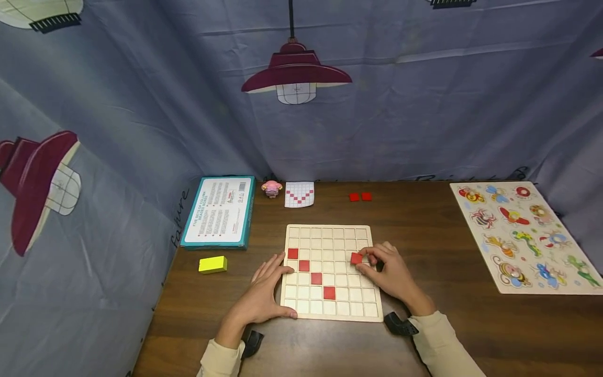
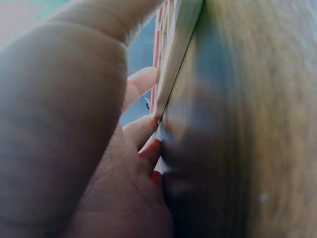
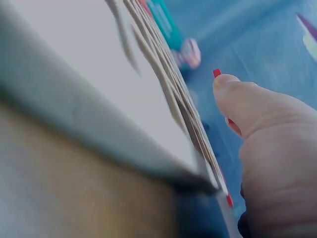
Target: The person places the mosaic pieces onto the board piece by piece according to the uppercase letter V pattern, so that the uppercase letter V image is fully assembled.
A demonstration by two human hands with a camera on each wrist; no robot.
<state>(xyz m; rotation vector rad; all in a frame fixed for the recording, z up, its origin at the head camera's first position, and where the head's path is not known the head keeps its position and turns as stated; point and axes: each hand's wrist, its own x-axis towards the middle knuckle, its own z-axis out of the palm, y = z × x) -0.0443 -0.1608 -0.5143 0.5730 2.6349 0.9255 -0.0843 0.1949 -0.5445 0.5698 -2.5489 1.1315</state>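
Note:
A wooden grid board (image 1: 348, 309) lies flat on the table, several red square tiles (image 1: 304, 266) set diagonally down its left half. My left hand (image 1: 261, 293) rests along the board's left edge, fingers spread and thumb at the near left corner. In the left wrist view, its fingertips touch the board's side (image 2: 181, 44). Over the board's right part, my right hand (image 1: 388, 269) pinches a red tile (image 1: 356, 258) between thumb and finger. The right wrist view shows this tile (image 3: 217, 73) at the thumb tip, above the board. More red shows below the thumb there.
Two loose red tiles (image 1: 360, 197) lie behind the board, right of a pattern card (image 1: 299, 195) and a small pink figure (image 1: 271, 189). A teal box (image 1: 219, 212) and a yellow block (image 1: 213, 264) are at left. An insect picture board (image 1: 527, 235) lies at right.

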